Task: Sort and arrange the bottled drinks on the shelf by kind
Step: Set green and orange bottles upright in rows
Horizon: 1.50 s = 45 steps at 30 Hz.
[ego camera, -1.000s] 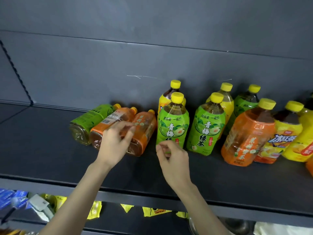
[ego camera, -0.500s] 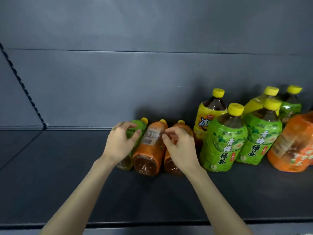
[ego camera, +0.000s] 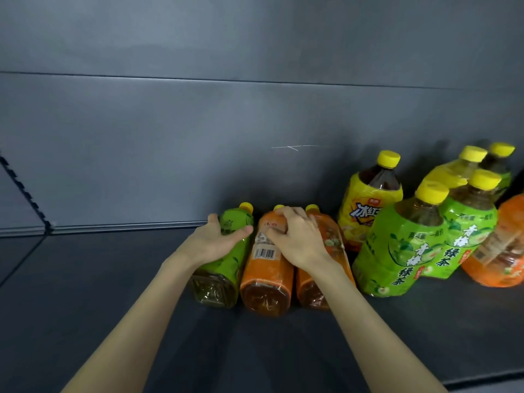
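Three bottles lie flat and touching, caps toward the back wall [ego camera: 255, 123]: green bottle [ego camera: 226, 259], middle orange bottle [ego camera: 266, 273], right orange bottle [ego camera: 330, 242].

Left hand [ego camera: 215, 242] has its fingers curled round the green bottle. Right hand [ego camera: 300, 239] has its fingers curled over the middle orange bottle's shoulder.

Risk (judgement): lifting one could set its neighbours rolling into the upright green-tea bottle [ego camera: 397, 245] just beside them.

Appearance: glossy shrink labels, yellow caps, clear bases toward the front edge of the shelf [ego camera: 113, 307].

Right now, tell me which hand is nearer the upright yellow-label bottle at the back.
Right. The right hand grips the middle orange bottle lying flat, just left of the yellow-label bottle; the left hand grips the lying green bottle, farther left.
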### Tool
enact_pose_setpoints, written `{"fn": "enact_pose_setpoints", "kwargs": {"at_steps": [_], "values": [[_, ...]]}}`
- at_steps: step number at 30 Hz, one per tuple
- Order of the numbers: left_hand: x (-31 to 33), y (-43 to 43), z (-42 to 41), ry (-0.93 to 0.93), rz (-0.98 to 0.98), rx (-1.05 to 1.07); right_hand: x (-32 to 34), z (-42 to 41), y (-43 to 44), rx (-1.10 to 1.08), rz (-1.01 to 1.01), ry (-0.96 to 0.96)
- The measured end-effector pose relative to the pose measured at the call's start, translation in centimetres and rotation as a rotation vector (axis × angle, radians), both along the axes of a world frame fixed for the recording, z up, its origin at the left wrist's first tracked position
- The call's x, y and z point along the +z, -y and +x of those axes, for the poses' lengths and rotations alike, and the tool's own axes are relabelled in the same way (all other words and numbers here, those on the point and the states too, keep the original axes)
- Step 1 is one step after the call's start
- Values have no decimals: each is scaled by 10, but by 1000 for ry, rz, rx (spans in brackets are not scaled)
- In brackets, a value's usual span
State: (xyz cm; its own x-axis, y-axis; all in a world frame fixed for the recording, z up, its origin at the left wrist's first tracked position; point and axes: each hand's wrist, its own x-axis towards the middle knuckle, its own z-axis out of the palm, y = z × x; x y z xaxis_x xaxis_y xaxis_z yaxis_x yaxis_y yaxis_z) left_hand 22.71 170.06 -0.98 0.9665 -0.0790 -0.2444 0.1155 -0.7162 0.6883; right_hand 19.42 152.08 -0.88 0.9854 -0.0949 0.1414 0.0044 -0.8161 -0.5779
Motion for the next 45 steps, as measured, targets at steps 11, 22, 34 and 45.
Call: {"fn": "enact_pose_setpoints", "kwargs": {"at_steps": [11, 22, 34, 45], "values": [[-7, -23, -14, 167, -464, 71, -5, 2, 3, 13, -6, 24], [-16, -74, -21, 279, -968, 26, 28, 20, -59, 393, 721, -85], [-24, -114, 26, 461, -705, -178, 24, 36, -88, 286, 545, 287], [-39, -102, 11, 645, -478, 34, 21, 25, -90, 208, 474, 270]]}}
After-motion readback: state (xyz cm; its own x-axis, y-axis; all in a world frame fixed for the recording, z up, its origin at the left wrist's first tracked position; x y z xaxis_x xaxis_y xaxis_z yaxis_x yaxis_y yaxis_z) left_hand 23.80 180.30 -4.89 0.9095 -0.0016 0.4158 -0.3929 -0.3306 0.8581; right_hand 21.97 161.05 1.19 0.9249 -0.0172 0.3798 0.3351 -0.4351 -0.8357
